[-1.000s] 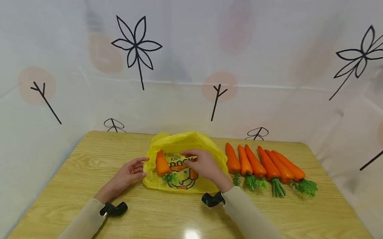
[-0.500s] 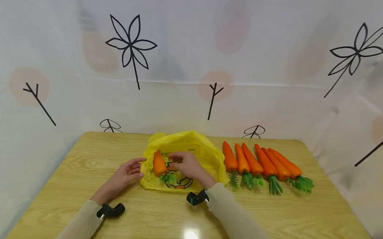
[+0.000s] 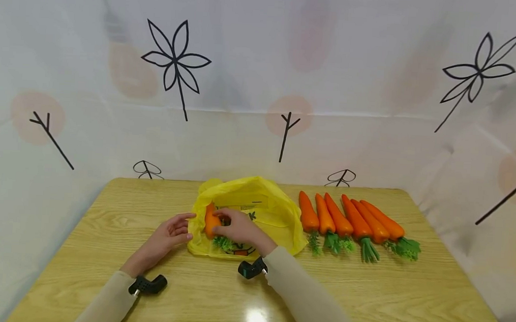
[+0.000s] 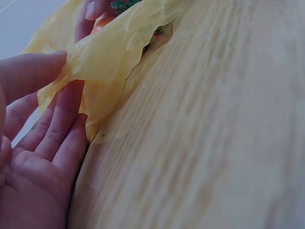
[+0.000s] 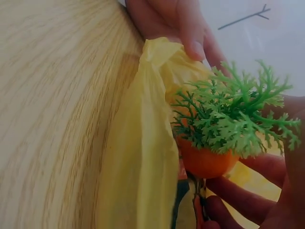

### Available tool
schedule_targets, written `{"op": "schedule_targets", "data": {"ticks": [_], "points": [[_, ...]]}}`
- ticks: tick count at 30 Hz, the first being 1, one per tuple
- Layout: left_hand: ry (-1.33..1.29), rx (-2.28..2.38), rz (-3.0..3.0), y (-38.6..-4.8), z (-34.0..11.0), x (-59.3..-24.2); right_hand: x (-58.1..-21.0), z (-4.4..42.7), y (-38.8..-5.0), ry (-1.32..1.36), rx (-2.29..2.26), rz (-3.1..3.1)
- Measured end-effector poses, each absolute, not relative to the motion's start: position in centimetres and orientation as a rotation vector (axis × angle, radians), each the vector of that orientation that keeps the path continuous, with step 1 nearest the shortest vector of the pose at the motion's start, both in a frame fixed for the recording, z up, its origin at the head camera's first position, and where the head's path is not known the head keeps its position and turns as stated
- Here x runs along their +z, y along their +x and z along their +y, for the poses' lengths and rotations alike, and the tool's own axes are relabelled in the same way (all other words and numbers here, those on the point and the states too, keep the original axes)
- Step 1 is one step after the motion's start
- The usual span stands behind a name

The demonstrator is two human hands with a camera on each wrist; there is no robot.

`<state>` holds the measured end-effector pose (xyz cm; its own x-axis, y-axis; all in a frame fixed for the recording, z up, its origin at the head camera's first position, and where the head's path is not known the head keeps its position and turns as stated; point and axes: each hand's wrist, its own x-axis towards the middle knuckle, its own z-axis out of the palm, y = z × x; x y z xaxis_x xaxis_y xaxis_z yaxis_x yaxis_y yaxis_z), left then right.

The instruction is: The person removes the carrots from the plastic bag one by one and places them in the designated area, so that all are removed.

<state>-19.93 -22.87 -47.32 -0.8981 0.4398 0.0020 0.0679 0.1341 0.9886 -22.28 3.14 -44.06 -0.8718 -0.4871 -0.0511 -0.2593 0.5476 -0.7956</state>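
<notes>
A yellow plastic bag [image 3: 256, 184] lies on its side with its mouth toward me in the head view. Inside, at its left wall, is an orange toy carrot [image 3: 210, 222] with frilly green leaves [image 5: 238, 112]. My right hand [image 3: 239, 228] reaches into the bag, its fingers bent around the carrot's right side; the leaves hide part of that grip in the right wrist view. At the bag's left edge, my left hand [image 3: 169, 234] pinches the thin plastic between thumb [image 4: 38, 69] and fingers, which the left wrist view shows on either side of the rim.
Right of the bag, several more toy carrots [image 3: 361, 219] lie side by side, leaves toward me. The wooden table [image 3: 178, 299] ends at a patterned cloth backdrop [image 3: 223, 144]. A dark wrist camera [image 3: 251, 268] sits on each arm.
My right hand has moved left across the bag's inside to the carrot, which now sits slightly turned, closer to the left wall. The left hand has stayed at the bag's edge.
</notes>
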Motion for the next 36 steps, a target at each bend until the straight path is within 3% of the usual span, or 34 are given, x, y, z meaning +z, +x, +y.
{"op": "schedule_targets", "data": {"ticks": [36], "points": [[0.42,1.797,2.167,-19.8,-22.8,-47.2,-44.5,2.3,-21.7,-0.369,-1.526,2.466]]}}
